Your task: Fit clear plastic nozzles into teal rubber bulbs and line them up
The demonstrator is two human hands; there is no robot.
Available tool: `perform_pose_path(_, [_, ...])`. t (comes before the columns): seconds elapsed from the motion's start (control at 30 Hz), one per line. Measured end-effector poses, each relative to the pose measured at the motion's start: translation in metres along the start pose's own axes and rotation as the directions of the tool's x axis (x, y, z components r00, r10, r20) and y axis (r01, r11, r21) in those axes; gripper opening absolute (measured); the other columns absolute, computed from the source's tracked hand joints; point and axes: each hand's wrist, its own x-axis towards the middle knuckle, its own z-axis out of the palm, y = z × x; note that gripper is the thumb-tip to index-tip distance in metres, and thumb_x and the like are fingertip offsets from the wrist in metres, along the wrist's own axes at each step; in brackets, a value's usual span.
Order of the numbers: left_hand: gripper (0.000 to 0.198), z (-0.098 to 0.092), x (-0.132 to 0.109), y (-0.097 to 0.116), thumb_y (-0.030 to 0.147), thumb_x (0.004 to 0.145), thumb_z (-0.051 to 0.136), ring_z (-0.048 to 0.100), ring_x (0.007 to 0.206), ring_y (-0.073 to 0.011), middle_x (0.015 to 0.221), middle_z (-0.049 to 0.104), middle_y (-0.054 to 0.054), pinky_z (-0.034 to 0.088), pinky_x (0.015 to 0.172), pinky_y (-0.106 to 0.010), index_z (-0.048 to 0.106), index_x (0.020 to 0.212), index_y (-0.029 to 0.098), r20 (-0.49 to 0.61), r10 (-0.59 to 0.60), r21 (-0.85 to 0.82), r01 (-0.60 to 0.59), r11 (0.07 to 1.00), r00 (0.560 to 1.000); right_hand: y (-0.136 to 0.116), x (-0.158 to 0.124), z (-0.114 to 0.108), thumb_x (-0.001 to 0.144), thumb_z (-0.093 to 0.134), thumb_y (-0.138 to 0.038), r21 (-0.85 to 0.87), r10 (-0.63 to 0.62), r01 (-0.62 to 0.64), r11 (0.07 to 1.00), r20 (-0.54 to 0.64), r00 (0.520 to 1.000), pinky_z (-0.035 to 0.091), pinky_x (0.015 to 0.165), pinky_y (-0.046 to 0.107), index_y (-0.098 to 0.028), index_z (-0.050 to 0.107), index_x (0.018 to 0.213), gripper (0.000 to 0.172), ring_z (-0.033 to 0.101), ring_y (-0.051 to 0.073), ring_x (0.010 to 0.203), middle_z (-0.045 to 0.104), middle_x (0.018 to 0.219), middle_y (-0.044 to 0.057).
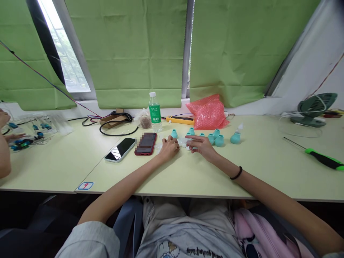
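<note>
1. Facing each other low over the tabletop (pixel 172 179), the person's two hands sit with small white pieces (pixel 184 145) between them; I can't make out which way those pieces point.
2. The left hand (pixel 170 147) has its fingers bent downward, and from here I cannot tell whether they pinch anything.
3. The right hand (pixel 201 146) is loosely open, fingers parted and pointing left over the white pieces; I see nothing gripped in it.
4. Just beyond and beside the right hand stand several teal bulbs (pixel 219 141), upright, round end down, their long axes vertical and open necks facing up.
5. Farther right, apart from that group, stands a teal bulb with a translucent tip (pixel 235 138); its tip points up, leaning slightly right.
6. Left of the left hand lies a red-edged phone (pixel 145 144), its long axis running away from the person.
</note>
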Motion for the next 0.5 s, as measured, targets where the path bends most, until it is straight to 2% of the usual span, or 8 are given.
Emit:
perform_pose_path(0.13, [0.012, -0.005, 0.001, 0.0, 0.016, 0.07, 0.048, 0.043, 0.088, -0.0197, 0.077, 0.06, -0.005, 0.029, 0.07, -0.034, 0.06, 0.072, 0.015, 0.043, 0.044, -0.14, -0.037, 0.989, 0.998, -0.003, -0.002, 0.002, 0.053, 0.066, -0.022, -0.029, 0.025, -0.023, 0.999, 0.053, 0.998, 0.043, 0.043, 0.021, -0.014, 0.059, 0.085, 0.034, 0.048, 0.007, 0.044, 0.055, 0.055, -0.001])
perform_pose_path(0.23, [0.011, -0.009, 0.002, -0.004, 0.018, 0.068, 0.052, 0.05, 0.075, -0.0154, 0.073, 0.062, -0.005, 0.035, 0.068, -0.03, 0.062, 0.071, 0.014, 0.031, 0.005, -0.391, 0.008, 0.92, 1.0, -0.003, -0.003, 0.003, 0.054, 0.064, -0.023, -0.12, 0.009, -0.003, 0.993, 0.045, 0.999, 0.04, 0.037, 0.021, -0.011, 0.059, 0.077, 0.027, 0.046, 0.007, 0.038, 0.055, 0.05, 0.0])
perform_pose_path(0.3, [0.015, -0.012, 0.002, -0.009, 0.023, 0.066, 0.054, 0.053, 0.067, -0.0134, 0.073, 0.063, -0.006, 0.039, 0.064, -0.027, 0.063, 0.072, 0.012, 0.037, -0.083, -0.599, 0.088, 0.796, 0.996, -0.001, -0.003, 0.003, 0.053, 0.064, -0.024, -0.182, -0.005, 0.011, 0.983, 0.034, 0.999, 0.038, 0.035, 0.02, -0.01, 0.059, 0.071, 0.022, 0.046, 0.007, 0.036, 0.055, 0.047, 0.0])
perform_pose_path(0.37, [0.022, -0.014, 0.001, -0.012, 0.026, 0.063, 0.057, 0.056, 0.065, -0.0137, 0.074, 0.064, -0.007, 0.042, 0.062, -0.026, 0.062, 0.078, 0.01, 0.098, -0.153, -0.781, 0.171, 0.601, 0.983, 0.001, -0.002, 0.003, 0.053, 0.063, -0.023, -0.234, -0.006, 0.014, 0.972, 0.036, 0.999, 0.038, 0.034, 0.02, -0.01, 0.058, 0.066, 0.019, 0.045, 0.007, 0.035, 0.054, 0.044, 0.0])
perform_pose_path(0.43, [0.03, -0.016, 0.0, -0.014, 0.027, 0.06, 0.061, 0.058, 0.065, -0.0148, 0.074, 0.064, -0.009, 0.044, 0.064, -0.027, 0.061, 0.083, 0.008, 0.19, -0.159, -0.888, 0.239, 0.393, 0.969, 0.003, -0.002, 0.003, 0.053, 0.062, -0.022, -0.265, 0.006, 0.008, 0.964, 0.052, 0.999, 0.037, 0.035, 0.02, -0.01, 0.058, 0.065, 0.017, 0.045, 0.007, 0.034, 0.054, 0.044, 0.0])
perform_pose_path(0.5, [0.034, -0.017, -0.001, -0.014, 0.027, 0.058, 0.063, 0.059, 0.065, -0.0152, 0.073, 0.065, -0.01, 0.045, 0.067, -0.028, 0.061, 0.085, 0.007, 0.255, -0.131, -0.928, 0.28, 0.245, 0.958, 0.005, -0.001, 0.002, 0.054, 0.061, -0.021, -0.28, 0.009, 0.012, 0.96, 0.07, 0.997, 0.037, 0.035, 0.02, -0.01, 0.058, 0.065, 0.016, 0.045, 0.007, 0.034, 0.054, 0.044, -0.001])
